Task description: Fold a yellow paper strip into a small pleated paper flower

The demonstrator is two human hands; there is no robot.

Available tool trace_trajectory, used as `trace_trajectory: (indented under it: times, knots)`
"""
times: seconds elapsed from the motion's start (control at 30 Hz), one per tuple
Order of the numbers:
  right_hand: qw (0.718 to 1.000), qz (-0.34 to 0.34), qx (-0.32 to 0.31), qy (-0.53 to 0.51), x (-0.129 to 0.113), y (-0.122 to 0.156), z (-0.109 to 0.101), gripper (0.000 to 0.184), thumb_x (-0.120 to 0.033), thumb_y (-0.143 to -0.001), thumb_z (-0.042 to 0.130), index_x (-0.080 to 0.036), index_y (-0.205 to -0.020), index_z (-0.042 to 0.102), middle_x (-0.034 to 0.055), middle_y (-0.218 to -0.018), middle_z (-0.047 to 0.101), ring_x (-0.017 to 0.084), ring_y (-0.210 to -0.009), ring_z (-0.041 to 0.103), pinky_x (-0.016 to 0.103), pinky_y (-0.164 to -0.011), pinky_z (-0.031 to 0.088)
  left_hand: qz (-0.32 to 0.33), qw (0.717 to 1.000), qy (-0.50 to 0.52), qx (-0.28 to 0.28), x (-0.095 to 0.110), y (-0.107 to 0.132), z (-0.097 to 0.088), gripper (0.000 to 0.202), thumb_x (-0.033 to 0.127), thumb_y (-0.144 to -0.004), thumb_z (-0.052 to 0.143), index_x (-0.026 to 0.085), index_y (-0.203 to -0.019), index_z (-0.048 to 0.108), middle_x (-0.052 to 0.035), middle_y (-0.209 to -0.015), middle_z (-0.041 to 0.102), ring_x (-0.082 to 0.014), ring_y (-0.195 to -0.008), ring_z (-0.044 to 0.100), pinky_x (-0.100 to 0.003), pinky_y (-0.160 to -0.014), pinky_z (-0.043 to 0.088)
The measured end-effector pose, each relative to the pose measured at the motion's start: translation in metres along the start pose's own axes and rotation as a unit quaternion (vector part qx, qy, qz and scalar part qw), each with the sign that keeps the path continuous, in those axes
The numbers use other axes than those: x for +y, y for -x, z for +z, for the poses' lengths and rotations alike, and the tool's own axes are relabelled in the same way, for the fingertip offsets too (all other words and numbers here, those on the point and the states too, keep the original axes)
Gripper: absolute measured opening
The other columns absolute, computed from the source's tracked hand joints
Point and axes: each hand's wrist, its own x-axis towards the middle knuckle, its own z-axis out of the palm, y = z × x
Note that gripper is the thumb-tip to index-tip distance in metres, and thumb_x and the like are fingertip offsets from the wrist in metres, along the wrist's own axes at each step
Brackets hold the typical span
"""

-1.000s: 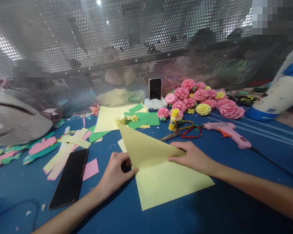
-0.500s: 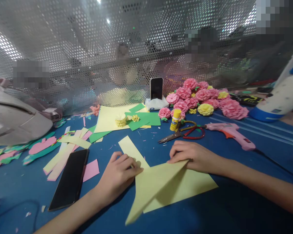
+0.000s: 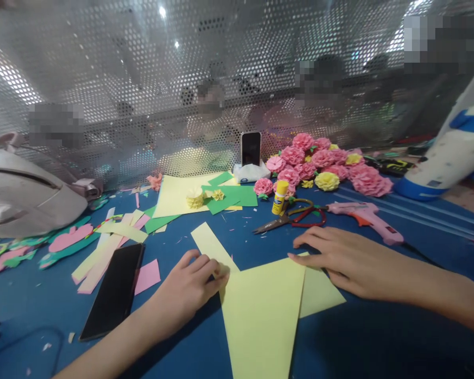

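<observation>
A pale yellow sheet of paper lies in front of me, running off the lower edge of the view. Under its right side shows another yellow piece; I cannot tell whether it is a separate sheet. My left hand is closed, thumb and fingers pinching the sheet's upper left corner. A yellow strip sticks out beyond that corner. At the upper right corner my right hand rests with fingers stretched out and slightly apart, fingertips touching the paper's edge.
Scissors, a glue stick and a pink glue gun lie beyond my right hand. Paper flowers are heaped behind. To the left are a phone and paper strips. Another phone stands at the perforated panel.
The lifted part of the yellow sheet has come down toward me and lies flatter. My right hand has shifted right and its fingers have opened out. My left hand stays at its corner.
</observation>
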Motion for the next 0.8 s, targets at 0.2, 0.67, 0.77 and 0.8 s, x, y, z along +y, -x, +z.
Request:
trace_trajectory:
  times: [0.2,0.67,0.77,0.8]
  knots:
    - [0.993,0.101,0.014,-0.054,-0.002,0.012,0.004,0.023,-0.027,-0.091,0.050,-0.028,-0.099,0.071,0.0072,-0.104,0.063,0.027,-0.095,0.058,0.040,-0.077,0.044,-0.002,1.000,-0.004,-0.014,-0.002,0.005,-0.002,0.041,0.001,-0.085,0.049,0.021,-0.119,0.060,-0.0076,-0.105,0.060,-0.0249,-0.093,0.053,-0.045,-0.091,0.032]
    - [0.947,0.239,-0.017,-0.214,0.009,-0.014,0.010,0.013,-0.034,-0.084,0.057,-0.022,-0.086,0.057,0.0020,-0.093,0.062,0.020,-0.078,0.058,0.027,-0.063,0.036,-0.023,0.998,0.015,-0.056,0.004,0.005,-0.013,0.043,0.000,-0.084,0.045,0.023,-0.116,0.062,-0.0077,-0.110,0.060,-0.0250,-0.094,0.052,-0.046,-0.093,0.031]
    - [0.941,0.236,-0.036,-0.239,0.010,-0.018,0.006,0.013,-0.033,-0.080,0.060,-0.021,-0.081,0.055,0.0027,-0.089,0.062,0.019,-0.075,0.057,0.026,-0.061,0.035,-0.024,0.998,0.015,-0.060,0.005,0.006,-0.016,0.044,0.000,-0.085,0.042,0.022,-0.120,0.060,-0.0076,-0.110,0.060,-0.0247,-0.093,0.052,-0.046,-0.092,0.031]
    - [0.938,0.239,-0.040,-0.248,0.010,-0.018,0.005,0.014,-0.033,-0.079,0.060,-0.020,-0.080,0.055,0.0027,-0.085,0.061,0.019,-0.074,0.057,0.026,-0.059,0.034,-0.024,0.998,0.017,-0.061,0.006,0.006,-0.016,0.045,0.000,-0.085,0.041,0.021,-0.120,0.060,-0.0077,-0.112,0.060,-0.0246,-0.093,0.052,-0.046,-0.092,0.031]
